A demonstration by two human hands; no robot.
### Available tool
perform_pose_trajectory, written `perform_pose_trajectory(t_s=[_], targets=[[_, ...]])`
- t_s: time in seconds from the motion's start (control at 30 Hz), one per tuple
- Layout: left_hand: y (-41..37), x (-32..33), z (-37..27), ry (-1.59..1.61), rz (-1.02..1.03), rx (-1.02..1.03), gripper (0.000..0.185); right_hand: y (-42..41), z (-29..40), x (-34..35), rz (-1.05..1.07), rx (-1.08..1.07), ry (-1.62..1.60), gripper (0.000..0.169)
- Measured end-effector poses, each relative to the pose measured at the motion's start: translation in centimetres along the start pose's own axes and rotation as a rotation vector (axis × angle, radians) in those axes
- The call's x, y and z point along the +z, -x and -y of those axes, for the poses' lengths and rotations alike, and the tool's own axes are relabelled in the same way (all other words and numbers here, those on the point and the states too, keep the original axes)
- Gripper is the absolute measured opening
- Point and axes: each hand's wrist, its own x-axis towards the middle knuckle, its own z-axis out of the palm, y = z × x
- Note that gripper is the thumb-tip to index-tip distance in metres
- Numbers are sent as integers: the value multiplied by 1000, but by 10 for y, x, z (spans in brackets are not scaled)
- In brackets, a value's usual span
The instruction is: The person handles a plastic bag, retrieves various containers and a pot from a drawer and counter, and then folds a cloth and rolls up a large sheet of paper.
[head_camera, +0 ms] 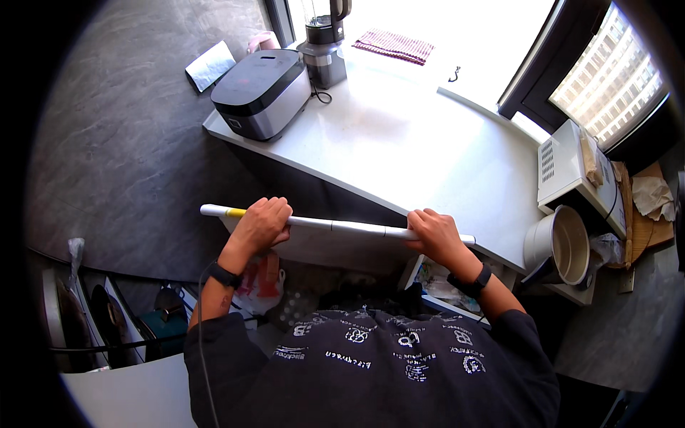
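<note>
Both my hands grip a long white tube-like bar (pixel 357 227) with a yellow band near its left end and thin dark lines across its middle. My left hand (pixel 262 224) wraps around it just right of the yellow band. Near the other end, my right hand (pixel 436 235) is closed over it. The bar is held nearly level in front of my body, before the white countertop (pixel 369 155). A grey flat surface (pixel 326 249) shows beneath the bar; I cannot tell whether the two are joined.
On the countertop stand a rice cooker (pixel 262 93), a blender (pixel 324 59) and a folded striped cloth (pixel 395 46). At right are a microwave oven (pixel 562 166) and a beige bucket (pixel 556 246). An open drawer (pixel 447 283) holds plastic bags. Pan lids (pixel 109 315) stand at lower left.
</note>
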Motion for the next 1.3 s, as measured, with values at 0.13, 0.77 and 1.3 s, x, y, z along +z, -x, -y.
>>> perform_pose_trajectory(t_s=[0.13,0.77,1.3], targets=[[-4,9,1,-92,-184,106,22,-6,7,13,-62,128,43,33],[3,26,4,12,-16,-8,20,-8,18,26,-85,32,-5,28],[0,18,2,199,49,-46,26,-5,21,29,-90,-41,38,26]])
